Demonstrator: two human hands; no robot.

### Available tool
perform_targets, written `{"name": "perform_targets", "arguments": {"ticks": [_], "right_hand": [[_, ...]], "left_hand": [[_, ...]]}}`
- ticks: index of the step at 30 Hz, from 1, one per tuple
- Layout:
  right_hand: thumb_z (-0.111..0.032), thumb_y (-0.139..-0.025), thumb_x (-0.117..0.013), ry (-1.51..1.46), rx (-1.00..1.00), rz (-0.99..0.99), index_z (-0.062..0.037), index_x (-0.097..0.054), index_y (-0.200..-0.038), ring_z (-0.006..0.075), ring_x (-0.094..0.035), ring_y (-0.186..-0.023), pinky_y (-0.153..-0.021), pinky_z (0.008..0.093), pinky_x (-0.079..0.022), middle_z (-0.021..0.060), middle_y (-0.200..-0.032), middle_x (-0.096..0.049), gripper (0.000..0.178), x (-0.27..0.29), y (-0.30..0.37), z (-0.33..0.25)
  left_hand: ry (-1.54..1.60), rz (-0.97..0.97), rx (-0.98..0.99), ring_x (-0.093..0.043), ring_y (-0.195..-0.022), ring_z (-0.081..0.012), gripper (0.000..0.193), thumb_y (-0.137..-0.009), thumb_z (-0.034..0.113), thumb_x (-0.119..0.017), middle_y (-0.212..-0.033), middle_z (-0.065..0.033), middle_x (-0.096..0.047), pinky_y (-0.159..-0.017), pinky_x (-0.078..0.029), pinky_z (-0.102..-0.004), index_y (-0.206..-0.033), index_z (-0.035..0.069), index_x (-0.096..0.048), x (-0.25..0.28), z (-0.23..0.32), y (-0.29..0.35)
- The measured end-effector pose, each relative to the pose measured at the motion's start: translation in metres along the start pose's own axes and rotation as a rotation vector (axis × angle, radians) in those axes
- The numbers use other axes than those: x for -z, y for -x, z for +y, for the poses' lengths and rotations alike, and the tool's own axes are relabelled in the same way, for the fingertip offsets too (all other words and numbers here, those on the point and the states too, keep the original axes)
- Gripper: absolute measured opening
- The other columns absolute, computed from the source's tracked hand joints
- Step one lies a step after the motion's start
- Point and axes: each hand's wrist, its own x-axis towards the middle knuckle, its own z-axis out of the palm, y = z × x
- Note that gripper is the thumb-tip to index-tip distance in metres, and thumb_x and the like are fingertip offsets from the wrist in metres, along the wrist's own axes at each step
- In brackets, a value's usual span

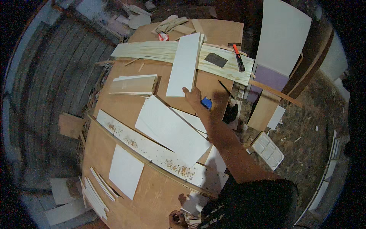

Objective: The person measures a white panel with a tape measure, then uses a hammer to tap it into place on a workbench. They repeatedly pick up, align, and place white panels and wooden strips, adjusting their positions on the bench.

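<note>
My right hand [193, 97] reaches across the workbench and grips the near end of a long white board [183, 65], its thumb on the white face. That board lies over a pale streaked plank [150, 50], and a wooden edge shows along its right side. Close beside the hand is a blue tape measure [206, 102]. Low in the picture, near its bottom edge, my left hand [177, 220] is curled closed; whatever is inside its fingers, if anything, is hidden. Nearer than the gripped board, another white board [171, 129] lies at a slant.
A red-and-black hammer [239, 57] and a dark sanding sheet [216, 60] lie on the streaked plank. A speckled white strip [152, 147], a white panel [126, 171] and thin strips [100, 191] cover the near bench. Tall panels [284, 34] stand to the right above a littered floor.
</note>
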Motion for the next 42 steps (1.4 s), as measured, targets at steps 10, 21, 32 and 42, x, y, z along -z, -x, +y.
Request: {"name": "perform_targets", "arguments": {"ticks": [10, 21, 32, 42], "right_hand": [[-0.030, -0.097, -0.068, -0.601, 0.095, -0.480, -0.0060, -0.050, -0.145, 0.0239, -0.064, -0.110, -0.079, 0.0390, -0.060, 0.0113, -0.133, -0.060, 0.056, 0.185, -0.011, 0.029], [-0.047, -0.093, -0.067, -0.329, 0.075, -0.524, 0.0027, -0.059, -0.130, 0.0287, -0.063, -0.106, -0.096, 0.0436, -0.048, 0.0156, -0.117, -0.065, 0.062, 0.374, 0.120, 0.050], [-0.038, -0.098, -0.066, -0.261, 0.051, -1.243, -0.0022, -0.051, -0.145, 0.0298, -0.060, -0.120, -0.102, 0.0439, -0.049, 0.0214, -0.133, -0.061, 0.061, 0.293, 0.209, 0.024], [-0.025, -0.090, -0.075, 0.441, 0.711, -0.715, -0.0004, -0.056, -0.134, 0.0458, -0.055, -0.124, -0.105, 0.0488, -0.046, 0.0285, -0.128, -0.060, 0.054, 0.229, 0.197, 0.052]], "left_hand": [[0.111, -0.104, -0.121, -0.066, -0.079, -0.0147, 0.021, -0.095, 0.010, -0.067, -0.097, -0.0092, -0.069, -0.069, -0.053, -0.0293, -0.114, 0.001, -0.065, 0.007, 0.018, -0.008], [0.432, -0.449, -0.350, -0.064, -0.087, -0.0132, 0.052, -0.093, 0.005, -0.068, -0.111, -0.0057, -0.066, -0.077, -0.054, -0.0300, -0.142, 0.007, -0.051, -0.061, 0.128, -0.093], [0.499, -0.140, -0.213, -0.048, -0.133, -0.0448, 0.065, -0.100, 0.036, -0.060, -0.137, -0.0354, -0.053, -0.113, -0.038, -0.0488, -0.145, -0.008, -0.045, -0.170, 0.158, -0.145], [0.156, -0.334, -0.213, -0.046, -0.132, -0.0540, 0.085, -0.094, 0.031, -0.059, -0.144, -0.0454, -0.037, -0.111, -0.042, -0.0494, -0.154, -0.014, -0.020, -0.215, 0.105, -0.236]]}}
